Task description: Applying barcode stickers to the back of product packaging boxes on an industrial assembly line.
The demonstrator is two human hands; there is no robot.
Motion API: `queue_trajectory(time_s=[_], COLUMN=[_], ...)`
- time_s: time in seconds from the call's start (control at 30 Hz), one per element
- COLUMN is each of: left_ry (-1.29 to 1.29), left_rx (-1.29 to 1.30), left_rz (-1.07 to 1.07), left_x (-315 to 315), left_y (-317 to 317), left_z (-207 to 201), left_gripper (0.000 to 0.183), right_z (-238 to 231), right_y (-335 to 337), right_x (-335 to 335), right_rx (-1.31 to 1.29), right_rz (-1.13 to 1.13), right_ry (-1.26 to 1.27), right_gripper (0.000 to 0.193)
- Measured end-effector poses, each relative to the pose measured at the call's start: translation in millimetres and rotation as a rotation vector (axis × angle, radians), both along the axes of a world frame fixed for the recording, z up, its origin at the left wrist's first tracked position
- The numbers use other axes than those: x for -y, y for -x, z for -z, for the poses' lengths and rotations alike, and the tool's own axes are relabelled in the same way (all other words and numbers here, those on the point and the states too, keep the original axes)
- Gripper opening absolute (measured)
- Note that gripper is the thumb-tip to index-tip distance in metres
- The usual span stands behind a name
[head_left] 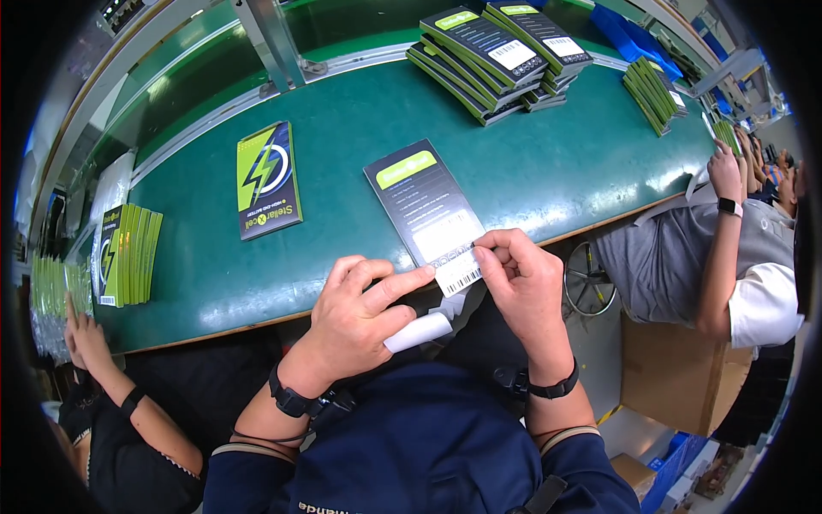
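A slim dark box (419, 193) with a green panel lies back side up at the table's near edge. At its near end is a white barcode label (461, 276); I cannot tell whether it is stuck down. My left hand (360, 308) is closed around a white roll of labels (418, 332), its index finger stretched to the label's left side. A loose strip of backing (451, 305) trails from the roll. With thumb and index finger pinched, my right hand (520, 272) has hold of the label's right edge by the box corner.
A green and blue box (267, 180) lies flat to the left. Stacked boxes (488, 60) stand at the back, with more at the far right (655, 94) and left (128, 257). Co-workers sit on both sides, one hand (86, 343) at the left. A cardboard carton (681, 373) stands right.
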State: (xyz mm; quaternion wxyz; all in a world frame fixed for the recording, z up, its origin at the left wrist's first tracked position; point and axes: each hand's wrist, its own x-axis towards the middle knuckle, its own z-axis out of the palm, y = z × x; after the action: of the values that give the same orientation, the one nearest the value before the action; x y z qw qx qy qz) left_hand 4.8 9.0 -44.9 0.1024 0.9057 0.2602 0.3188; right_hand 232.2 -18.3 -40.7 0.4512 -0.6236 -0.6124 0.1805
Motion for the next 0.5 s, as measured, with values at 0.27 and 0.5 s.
queue_trajectory(time_s=[0.27, 0.5], left_ry=[0.003, -0.001], left_rx=[0.008, 0.029], left_rz=[-0.017, -0.008], left_x=[-0.5, -0.6], left_y=[-0.7, -0.5], left_z=[1.0, 1.1], left_gripper=[0.021, 0.017], right_z=[7.2, 10.0], right_y=[-0.3, -0.2], right_x=[0.1, 1.7], right_rx=[-0.015, -0.022], right_rz=[-0.001, 0.007], right_ry=[-0.04, -0.073], right_gripper=[0.009, 0.01])
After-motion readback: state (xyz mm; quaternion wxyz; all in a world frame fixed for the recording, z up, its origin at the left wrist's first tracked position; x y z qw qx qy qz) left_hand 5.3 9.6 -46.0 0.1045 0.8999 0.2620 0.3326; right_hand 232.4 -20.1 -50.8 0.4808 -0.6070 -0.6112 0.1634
